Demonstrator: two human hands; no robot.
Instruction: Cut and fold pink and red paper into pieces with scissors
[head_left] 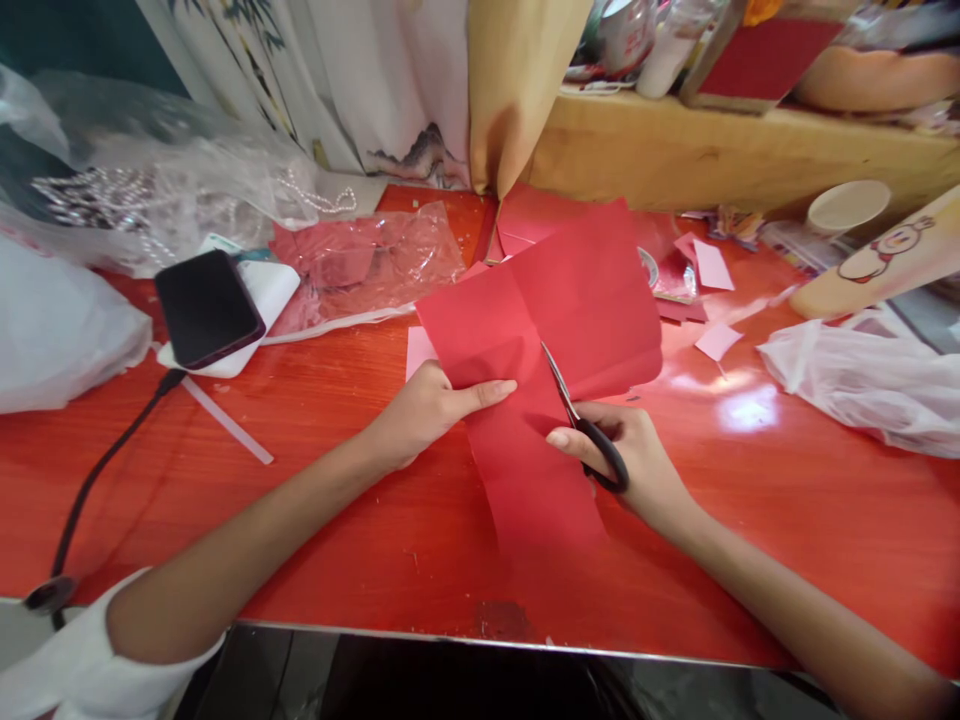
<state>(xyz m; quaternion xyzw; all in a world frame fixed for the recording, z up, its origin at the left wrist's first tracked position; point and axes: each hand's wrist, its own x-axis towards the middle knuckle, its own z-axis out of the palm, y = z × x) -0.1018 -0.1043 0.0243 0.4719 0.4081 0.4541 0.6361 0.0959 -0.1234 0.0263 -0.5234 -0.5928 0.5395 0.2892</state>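
A large sheet of red paper [585, 300] is held above the red table, partly cut, with its lower part hanging toward me. My left hand [442, 405] grips the sheet's left edge, thumb on top and fingers hidden underneath. Black-handled scissors [559, 375] are in my right hand [622, 450], thumb side up, with other fingers partly hidden behind the handle. The metal blades lie at the cut in the paper, pointing away from me and a little left. Pink paper [420, 352] shows beneath the sheet beside my left hand.
A black phone [208, 308] with a cable rests on a white object at left. Plastic packaging [375, 260], bead strings and bags fill the back left. Pink scraps [718, 341], a plastic bag [862, 385] and a cup [892, 260] lie right, below a crowded shelf [675, 130].
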